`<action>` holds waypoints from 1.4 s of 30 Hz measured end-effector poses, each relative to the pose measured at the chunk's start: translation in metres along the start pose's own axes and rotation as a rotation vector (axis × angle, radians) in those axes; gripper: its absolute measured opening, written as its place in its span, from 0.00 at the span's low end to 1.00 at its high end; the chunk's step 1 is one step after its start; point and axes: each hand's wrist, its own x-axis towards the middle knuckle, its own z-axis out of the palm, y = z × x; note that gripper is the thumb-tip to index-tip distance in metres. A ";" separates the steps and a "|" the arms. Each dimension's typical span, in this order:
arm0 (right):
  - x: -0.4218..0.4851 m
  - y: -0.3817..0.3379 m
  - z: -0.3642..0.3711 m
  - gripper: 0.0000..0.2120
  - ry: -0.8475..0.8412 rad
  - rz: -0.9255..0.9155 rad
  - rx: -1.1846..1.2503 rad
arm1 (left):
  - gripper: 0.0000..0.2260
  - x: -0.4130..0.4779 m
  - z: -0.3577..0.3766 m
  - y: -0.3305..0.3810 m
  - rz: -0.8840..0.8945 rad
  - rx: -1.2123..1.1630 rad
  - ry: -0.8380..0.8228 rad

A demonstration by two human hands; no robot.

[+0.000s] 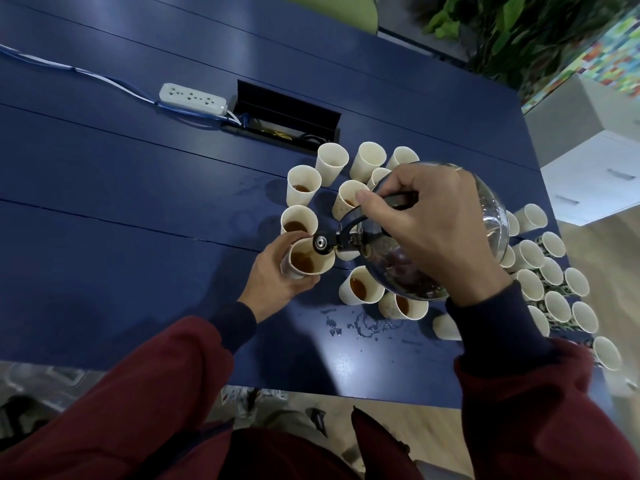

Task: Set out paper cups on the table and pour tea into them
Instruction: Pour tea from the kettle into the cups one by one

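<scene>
Left hand [273, 277] is curled round a paper cup [325, 262] mid-table, with brown tea [303, 263] inside. Right hand [426, 226] grips the black handle [398, 198] of a glass teapot [393, 271] — tilted, spout over that cup's rim. Filled cups [362, 289] stand close around the pot; empty cups [557, 299] cluster at the blue table's [138, 209] right edge. Wet drips [360, 327] sit near the front — power strip [194, 98] far left.

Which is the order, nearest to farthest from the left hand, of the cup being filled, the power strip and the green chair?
1. Cup being filled: gripped in the left hand.
2. Power strip: on the table, far left.
3. Green chair: beyond the table's far edge.
</scene>
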 end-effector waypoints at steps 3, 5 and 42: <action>-0.001 -0.001 -0.001 0.15 0.007 -0.002 -0.008 | 0.29 -0.001 0.000 -0.001 0.005 -0.004 -0.004; -0.001 -0.001 -0.002 0.15 0.004 -0.005 -0.013 | 0.28 -0.001 0.000 -0.001 0.009 -0.010 -0.013; -0.015 0.016 0.030 0.13 -0.043 0.054 -0.025 | 0.24 -0.012 0.020 -0.048 0.064 0.086 0.078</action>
